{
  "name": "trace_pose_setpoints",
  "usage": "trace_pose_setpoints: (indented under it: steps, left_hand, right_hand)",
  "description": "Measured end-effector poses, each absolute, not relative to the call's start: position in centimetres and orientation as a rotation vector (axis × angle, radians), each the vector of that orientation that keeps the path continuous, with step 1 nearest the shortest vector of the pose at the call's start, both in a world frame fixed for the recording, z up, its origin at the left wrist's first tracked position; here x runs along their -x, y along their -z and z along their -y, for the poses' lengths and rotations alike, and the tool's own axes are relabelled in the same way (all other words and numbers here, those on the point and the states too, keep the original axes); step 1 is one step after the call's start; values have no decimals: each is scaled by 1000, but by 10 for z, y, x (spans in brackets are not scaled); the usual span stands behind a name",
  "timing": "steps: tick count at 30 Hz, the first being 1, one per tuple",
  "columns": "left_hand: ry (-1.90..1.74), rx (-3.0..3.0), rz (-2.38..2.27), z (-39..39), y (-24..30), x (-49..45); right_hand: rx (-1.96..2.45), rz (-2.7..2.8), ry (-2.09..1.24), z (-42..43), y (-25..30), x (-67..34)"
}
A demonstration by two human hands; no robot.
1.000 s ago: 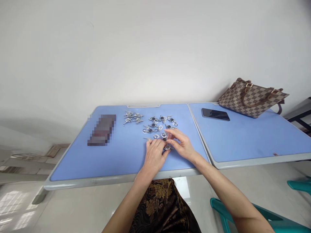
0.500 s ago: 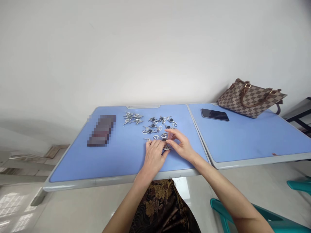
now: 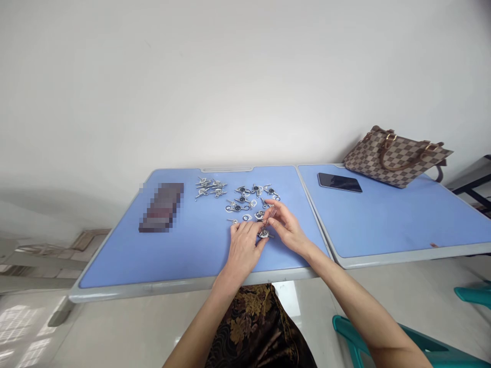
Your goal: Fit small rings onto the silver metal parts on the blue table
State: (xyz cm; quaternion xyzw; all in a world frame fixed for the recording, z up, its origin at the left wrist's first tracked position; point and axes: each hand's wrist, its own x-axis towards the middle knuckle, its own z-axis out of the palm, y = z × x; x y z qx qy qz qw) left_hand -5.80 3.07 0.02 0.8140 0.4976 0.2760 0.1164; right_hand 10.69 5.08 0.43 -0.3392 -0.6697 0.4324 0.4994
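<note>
"Where are the hands?"
"At the metal bits (image 3: pixel 245 204) on the table (image 3: pixel 115 271). The left hand (image 3: pixel 242 253) lies open. The right hand (image 3: pixel 287 228) pinches, but what?"
"Can't tell. A phone (image 3: pixel 339 182) and bag (image 3: pixel 395 159) sit right of the bits."

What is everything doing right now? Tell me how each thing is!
Left hand: resting on the table, fingers down.
Right hand: fingertips pinched together above the pieces.
Small metal pieces: scattered in loose groups.
Phone: lying flat, screen dark.
Checked handbag: tilted, handles folded down.
</note>
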Motion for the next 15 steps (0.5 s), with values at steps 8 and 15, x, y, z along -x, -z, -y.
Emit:
trace_pose_setpoints:
  steps: [8, 15]
  left_hand:
    - [-829, -2320, -1464, -30, -1, 58]
    - [-833, -2284, -1454, -29, -1, 58]
  right_hand:
    - [806, 1561, -1111, -52, -5, -106]
    - [781, 1446, -1151, -54, -7, -105]
